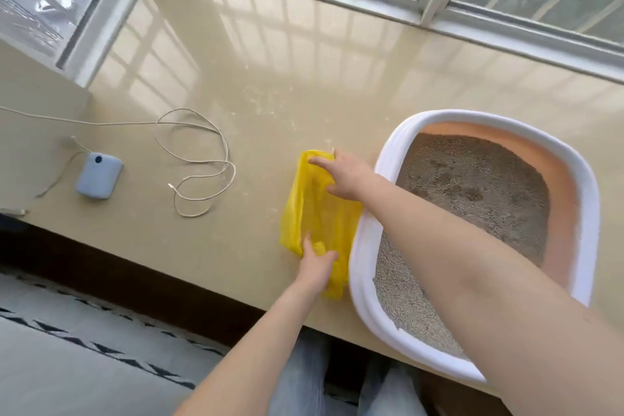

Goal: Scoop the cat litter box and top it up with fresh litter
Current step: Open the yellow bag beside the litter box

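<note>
A yellow plastic bag (315, 213) lies on the beige windowsill, right beside the left wall of the litter box (363, 253). The box has a white rim and an orange inner wall, and it holds grey litter (472, 192) with a few darker patches. My left hand (315, 267) pinches the bag's near end. My right hand (344, 174) holds the bag's far end, with my right forearm stretched across the box. No scoop is in view.
A small blue device (98, 175) with a thin white cord (199, 162) looped beside it lies at the left of the sill (270, 78). Window frames run along the back and left. The sill's front edge drops to a dark strip and a patterned rug (84, 348).
</note>
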Available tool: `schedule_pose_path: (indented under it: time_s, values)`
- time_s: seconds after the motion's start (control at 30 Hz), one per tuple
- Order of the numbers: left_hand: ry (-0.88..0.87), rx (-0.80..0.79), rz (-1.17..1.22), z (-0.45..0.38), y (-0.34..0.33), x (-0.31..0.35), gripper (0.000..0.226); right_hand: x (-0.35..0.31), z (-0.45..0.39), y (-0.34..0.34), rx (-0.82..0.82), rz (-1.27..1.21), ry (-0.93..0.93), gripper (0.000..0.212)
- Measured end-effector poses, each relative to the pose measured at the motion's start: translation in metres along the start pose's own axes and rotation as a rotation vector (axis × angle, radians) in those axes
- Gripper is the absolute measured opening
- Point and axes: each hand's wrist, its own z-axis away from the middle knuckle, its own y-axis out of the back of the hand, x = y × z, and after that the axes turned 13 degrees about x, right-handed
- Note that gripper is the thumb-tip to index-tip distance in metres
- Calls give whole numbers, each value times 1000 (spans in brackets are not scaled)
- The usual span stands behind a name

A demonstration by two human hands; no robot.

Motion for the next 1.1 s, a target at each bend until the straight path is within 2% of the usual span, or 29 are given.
schedule_pose_path:
  time_s: [0.07,0.1,0.17,0.23,0.27,0.3,0.37,0.43,0.47,0.53,0.6,0.67,0.73,0.83,0.97,1.1]
  values:
    - [23,-92,-62,3,6,2,74,-2,1,-2,61,126,27,65]
    - [-34,-127,-191,6,13,4,70,-3,2,-1,115,172,34,64]
    - [-263,-151,-606,13,30,7,62,-9,12,3,314,183,20,65]
    - [-558,-44,-995,22,48,17,58,-20,28,4,629,103,25,55]
    - [-698,33,-1086,25,53,25,55,-27,36,0,761,37,16,48]
    - [-823,109,-1087,24,56,33,49,-35,43,-5,818,-65,-8,44]
    - [-1046,223,-960,5,51,46,28,-49,50,-17,706,-298,-117,42]
    - [-1130,268,-991,-27,47,55,18,-51,45,-33,447,-326,-246,48]
    - [-1122,240,-1093,-43,46,57,25,-49,42,-42,329,-250,-286,54]
    - [-1082,158,-1290,-72,46,54,55,-44,37,-51,133,-118,-344,77]
    - [-1056,123,-1364,-87,46,50,87,-42,34,-54,35,-55,-375,97]
    - [-1031,99,-1358,-89,43,45,101,-42,32,-55,-11,2,-370,102]
    - [-1023,91,-1355,-84,38,36,103,-43,34,-57,-40,74,-346,99]
    - [-1014,106,-1322,-78,28,23,104,-46,34,-58,-12,71,-362,82]
    - [-1028,106,-1318,-74,12,14,99,-49,30,-58,105,-4,-456,51]
    - [-1053,140,-1273,-66,9,13,100,-42,33,-62,199,-43,-380,39]
